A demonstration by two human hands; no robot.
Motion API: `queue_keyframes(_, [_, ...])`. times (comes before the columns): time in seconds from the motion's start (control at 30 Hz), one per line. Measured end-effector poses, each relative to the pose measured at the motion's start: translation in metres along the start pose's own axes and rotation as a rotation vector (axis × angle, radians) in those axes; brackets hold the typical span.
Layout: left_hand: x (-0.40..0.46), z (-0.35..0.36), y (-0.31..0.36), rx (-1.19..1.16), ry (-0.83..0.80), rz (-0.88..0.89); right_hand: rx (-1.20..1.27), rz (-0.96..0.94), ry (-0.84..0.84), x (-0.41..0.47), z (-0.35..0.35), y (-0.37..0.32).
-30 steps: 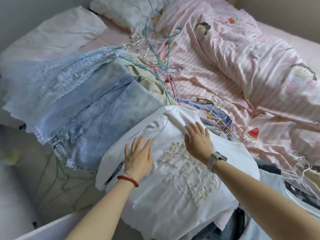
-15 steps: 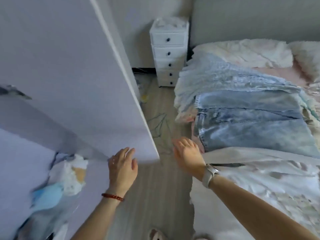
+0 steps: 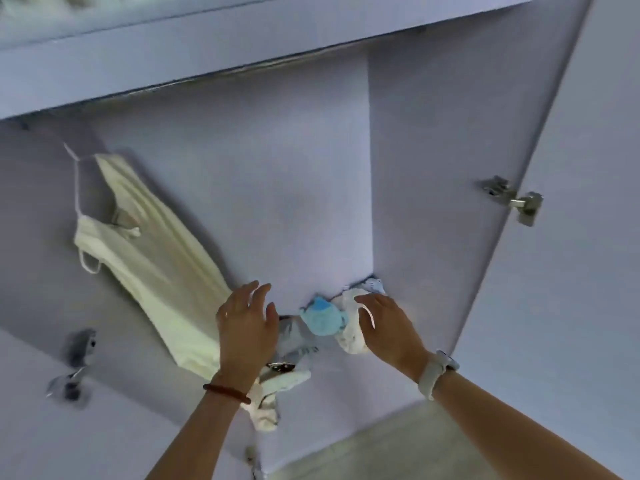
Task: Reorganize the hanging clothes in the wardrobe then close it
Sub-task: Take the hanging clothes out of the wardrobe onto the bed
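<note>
The pale lilac wardrobe (image 3: 284, 188) stands open in front of me. A single cream garment (image 3: 156, 258) hangs inside on a white hanger (image 3: 74, 174) at the left, under the rail (image 3: 242, 69). My left hand (image 3: 247, 327) is held out with spread, relaxed fingers beside the garment's lower end and holds nothing. My right hand (image 3: 388, 327) reaches toward the wardrobe's back corner, fingers straight, next to a small pile of things on the wardrobe floor: a light blue soft item (image 3: 322, 318) and white cloth (image 3: 349, 337).
The right door (image 3: 568, 271) is swung open, with a metal hinge (image 3: 514, 199) on its inner edge. Another hinge (image 3: 74, 365) shows on the left door. A shelf (image 3: 173, 32) runs above the rail. Pale floor (image 3: 398, 452) lies below.
I have turned from the bed with its heap of clothes to the open wardrobe. Both hands left the white top on the bed and now reach into the wardrobe.
</note>
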State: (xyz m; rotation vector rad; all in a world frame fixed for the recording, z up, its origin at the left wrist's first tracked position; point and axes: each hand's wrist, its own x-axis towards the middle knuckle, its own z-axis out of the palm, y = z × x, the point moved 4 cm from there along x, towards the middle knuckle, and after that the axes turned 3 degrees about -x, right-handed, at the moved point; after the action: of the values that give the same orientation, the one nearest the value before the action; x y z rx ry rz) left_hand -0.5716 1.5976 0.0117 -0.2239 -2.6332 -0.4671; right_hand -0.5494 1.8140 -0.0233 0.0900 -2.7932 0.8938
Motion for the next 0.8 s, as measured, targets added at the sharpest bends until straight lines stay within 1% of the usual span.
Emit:
queue_keyframes(0.07, [-0.001,-0.026,-0.032,0.068,0.106,-0.084,0.046,-0.083,-0.040,0.030,0.024,-0.036])
queue_keyframes(0.2, [0.001,-0.077,-0.086,0.299,0.278,-0.202,0.158,-0.259,-0.151,0.085,0.070,-0.111])
queue_keyframes(0.3, [0.013,-0.109,-0.119,0.436,0.335,-0.317,0.273,-0.376,-0.234,0.124,0.089,-0.177])
queue_keyframes(0.43, [0.027,-0.131,-0.146,0.581,0.361,-0.425,0.400,-0.476,-0.321,0.166,0.096,-0.261])
queue_keyframes(0.53, [0.031,-0.131,-0.152,0.655,0.334,-0.508,0.531,-0.474,-0.440,0.195,0.106,-0.317])
queue_keyframes(0.63, [0.034,-0.128,-0.155,0.676,0.324,-0.566,0.655,-0.361,-0.627,0.214,0.123,-0.357])
queue_keyframes(0.67, [0.034,-0.128,-0.155,0.696,0.315,-0.577,0.680,-0.340,-0.667,0.219,0.129,-0.366])
queue_keyframes(0.73, [0.035,-0.127,-0.157,0.737,0.298,-0.583,0.721,-0.312,-0.684,0.225,0.138,-0.379])
queue_keyframes(0.8, [0.034,-0.125,-0.159,0.752,0.288,-0.587,0.752,-0.262,-0.613,0.228,0.141,-0.383])
